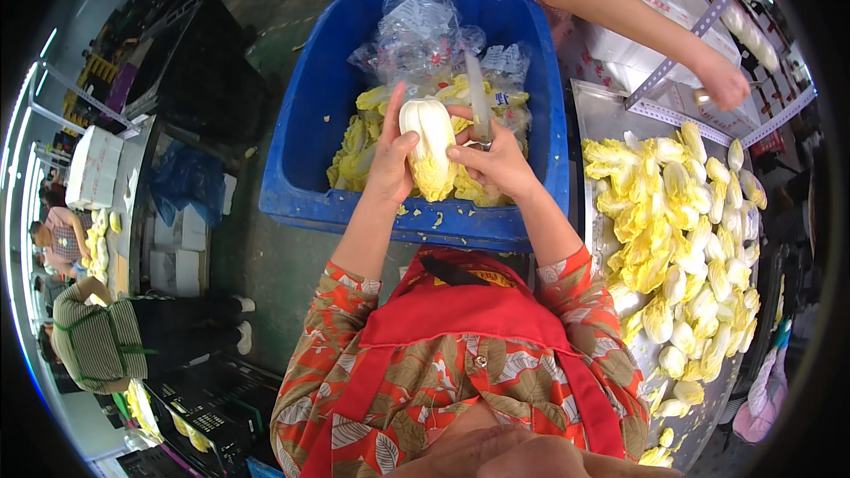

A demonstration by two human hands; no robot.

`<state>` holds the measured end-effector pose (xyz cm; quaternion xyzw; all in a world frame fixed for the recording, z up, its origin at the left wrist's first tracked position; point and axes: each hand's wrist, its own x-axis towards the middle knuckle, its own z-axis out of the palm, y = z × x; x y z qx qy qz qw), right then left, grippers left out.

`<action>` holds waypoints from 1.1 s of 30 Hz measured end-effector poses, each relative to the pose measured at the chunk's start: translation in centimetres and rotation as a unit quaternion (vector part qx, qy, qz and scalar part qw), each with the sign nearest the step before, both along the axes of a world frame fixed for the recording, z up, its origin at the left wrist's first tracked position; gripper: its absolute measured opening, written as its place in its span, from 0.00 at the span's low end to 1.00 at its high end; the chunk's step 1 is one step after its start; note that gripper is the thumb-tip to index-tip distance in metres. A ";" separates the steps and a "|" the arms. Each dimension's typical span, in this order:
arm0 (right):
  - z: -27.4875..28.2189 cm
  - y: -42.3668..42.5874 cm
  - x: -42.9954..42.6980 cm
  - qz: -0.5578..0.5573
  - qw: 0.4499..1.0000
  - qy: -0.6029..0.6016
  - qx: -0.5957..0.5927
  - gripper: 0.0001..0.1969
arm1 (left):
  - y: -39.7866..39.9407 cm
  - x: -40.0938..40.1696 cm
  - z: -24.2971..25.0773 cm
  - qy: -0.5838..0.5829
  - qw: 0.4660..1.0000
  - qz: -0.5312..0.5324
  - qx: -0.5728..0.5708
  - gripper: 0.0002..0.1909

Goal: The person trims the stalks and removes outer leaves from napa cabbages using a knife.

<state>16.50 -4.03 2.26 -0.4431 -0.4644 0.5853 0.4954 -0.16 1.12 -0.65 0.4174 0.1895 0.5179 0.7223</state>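
Note:
Over the near rim of a blue plastic bin (285, 166), my left hand (392, 162) holds a small napa cabbage (430, 146), its white base pointing away from me and its yellow leaf tips towards me. My right hand (495, 156) grips a knife (477, 93) with the blade upright, and its thumb touches the cabbage's right side. Yellow cabbage leaves (355, 146) and crumpled clear plastic bags (418, 26) lie inside the bin below and beyond my hands.
To the right, a metal table (597, 106) bears many napa cabbages (674, 282) and loose leaves. A co-worker's arm (637, 20) reaches over its far end, by a perforated metal frame (690, 33). At left, another person (99, 338) stands near a bench and black crates (206, 405).

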 end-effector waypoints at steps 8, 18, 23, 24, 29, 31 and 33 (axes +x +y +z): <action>-0.1 -0.1 1.0 -0.036 0.999 0.011 -0.011 0.30 | 0.8 -0.4 -0.6 0.151 0.988 -0.038 0.019 0.29; -0.5 -0.1 1.2 -0.050 0.961 -0.245 0.118 0.34 | -0.3 0.2 0.0 0.222 0.970 0.029 0.095 0.30; -0.9 -0.4 1.7 -0.062 0.944 -0.286 0.152 0.30 | 0.3 0.9 0.0 0.319 0.931 0.055 0.167 0.31; -1.2 -0.3 1.7 -0.059 0.939 -0.288 0.179 0.29 | 0.2 0.9 -0.1 0.340 0.914 0.077 0.208 0.32; -0.4 -0.2 1.8 -0.055 0.902 -0.376 0.204 0.26 | 0.0 1.1 0.8 0.451 0.830 0.126 0.303 0.36; -0.3 -0.5 2.1 -0.092 0.881 -0.409 0.217 0.26 | 0.2 1.5 1.1 0.421 0.863 0.080 0.268 0.38; 0.0 -0.8 2.0 -0.134 0.879 -0.407 0.212 0.26 | 0.1 2.2 1.6 0.412 0.853 0.091 0.307 0.37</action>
